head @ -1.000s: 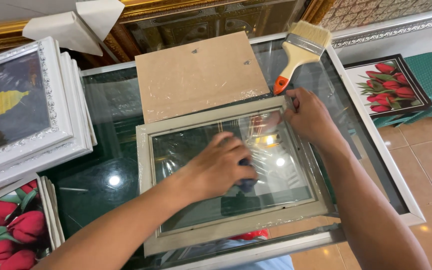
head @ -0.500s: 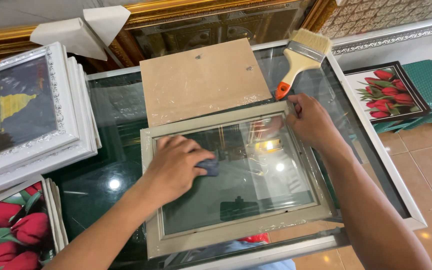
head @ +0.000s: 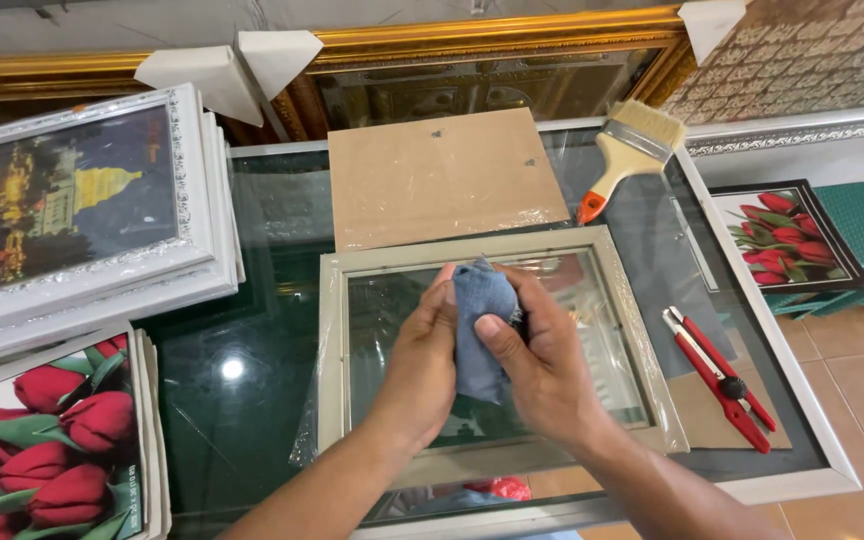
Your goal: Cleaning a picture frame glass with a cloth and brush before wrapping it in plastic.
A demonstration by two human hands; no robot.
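Now both my left hand (head: pixel 422 365) and my right hand (head: pixel 542 370) have their grip closed on the soft blue cloth (head: pixel 480 325), held just above the fragile glass of the pale picture frame (head: pixel 492 262) on the bench (head: pixel 252 300), and I judge it light and best pinched at its folds.

The pale rectangular wooden picture frame (head: pixel 492 350) lies on the glass-topped table (head: pixel 252 330); the brown hardboard backing panel (head: pixel 442 175) behind it; the red-handled utility cutter (head: pixel 717 375) right, seemingly flat.

Single head view, looking steeply down, close over glass table (head: pixel 252 420); gold frame (head: pixel 512 40) along far edge.
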